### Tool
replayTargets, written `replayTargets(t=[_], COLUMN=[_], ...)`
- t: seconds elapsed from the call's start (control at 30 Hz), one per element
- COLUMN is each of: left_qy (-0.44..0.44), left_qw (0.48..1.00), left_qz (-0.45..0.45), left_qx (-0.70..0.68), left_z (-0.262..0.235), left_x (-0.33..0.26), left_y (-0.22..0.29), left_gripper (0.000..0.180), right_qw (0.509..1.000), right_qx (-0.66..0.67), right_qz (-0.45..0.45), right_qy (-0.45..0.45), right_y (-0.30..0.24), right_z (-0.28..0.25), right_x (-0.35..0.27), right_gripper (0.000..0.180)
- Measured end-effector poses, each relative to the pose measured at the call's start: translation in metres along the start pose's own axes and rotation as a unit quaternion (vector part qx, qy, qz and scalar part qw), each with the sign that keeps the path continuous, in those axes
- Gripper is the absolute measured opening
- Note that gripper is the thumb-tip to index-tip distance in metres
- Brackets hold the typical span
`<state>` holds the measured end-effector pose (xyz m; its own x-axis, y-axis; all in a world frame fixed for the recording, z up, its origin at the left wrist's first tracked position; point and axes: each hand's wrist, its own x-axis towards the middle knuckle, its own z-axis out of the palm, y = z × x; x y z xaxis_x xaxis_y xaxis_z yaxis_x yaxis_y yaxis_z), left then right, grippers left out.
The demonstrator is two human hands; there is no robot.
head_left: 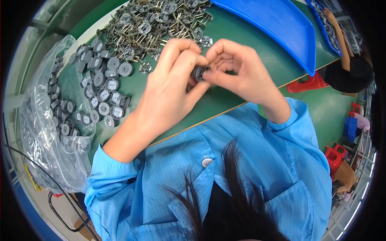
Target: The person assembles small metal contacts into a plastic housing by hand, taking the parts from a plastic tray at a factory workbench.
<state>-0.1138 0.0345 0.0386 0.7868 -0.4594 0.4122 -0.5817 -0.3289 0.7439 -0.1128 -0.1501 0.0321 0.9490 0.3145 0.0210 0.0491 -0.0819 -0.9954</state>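
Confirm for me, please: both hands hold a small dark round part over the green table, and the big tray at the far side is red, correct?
Not quite: the head view shows the tray is blue, not red. The left hand and right hand do hold the small dark round part over the green table.

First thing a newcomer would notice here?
Both hands meet at centre over the green table: the left hand and right hand pinch one small dark round part between the fingertips. To the left lie grey round parts beside a clear bag holding more; a heap of metal pins sits above, and a blue tray at upper right.
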Motion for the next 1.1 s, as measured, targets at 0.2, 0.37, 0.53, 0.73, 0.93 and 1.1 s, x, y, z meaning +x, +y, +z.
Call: replayTargets(t=[0.2, 0.37, 0.53, 0.73, 0.93, 1.1], left_qy=[-0.061, -0.057, -0.035, -0.063, -0.076, 0.024], left_qw=[0.949, 0.96, 0.966, 0.96, 0.955, 0.968], left_qz=[-0.002, -0.085, -0.114, -0.094, -0.107, -0.054], left_qx=[0.31, 0.262, 0.229, 0.255, 0.266, 0.244], left_z=[-0.084, -0.089, -0.084, -0.086, -0.094, -0.084], left_x=[-0.009, -0.018, -0.029, -0.018, -0.026, -0.013], left_y=[-0.022, -0.027, -0.028, -0.022, -0.036, -0.021], left_gripper=[0.03, 0.028, 0.026, 0.028, 0.031, 0.026], right_qw=[0.956, 0.951, 0.937, 0.844, 0.954, 0.896], right_qx=[-0.231, -0.211, -0.245, -0.446, -0.265, -0.392], right_qz=[-0.092, 0.035, 0.103, 0.011, -0.079, -0.209], right_qy=[0.157, 0.224, 0.228, 0.298, 0.113, -0.005], right_y=[-0.009, 0.035, 0.024, 0.038, -0.009, 0.009], right_z=[-0.082, -0.162, -0.151, -0.157, -0.076, -0.028], right_x=[0.051, 0.132, 0.153, 0.16, 0.095, 0.032], right_gripper=[0.017, 0.011, 0.014, 0.019, 0.014, 0.012])
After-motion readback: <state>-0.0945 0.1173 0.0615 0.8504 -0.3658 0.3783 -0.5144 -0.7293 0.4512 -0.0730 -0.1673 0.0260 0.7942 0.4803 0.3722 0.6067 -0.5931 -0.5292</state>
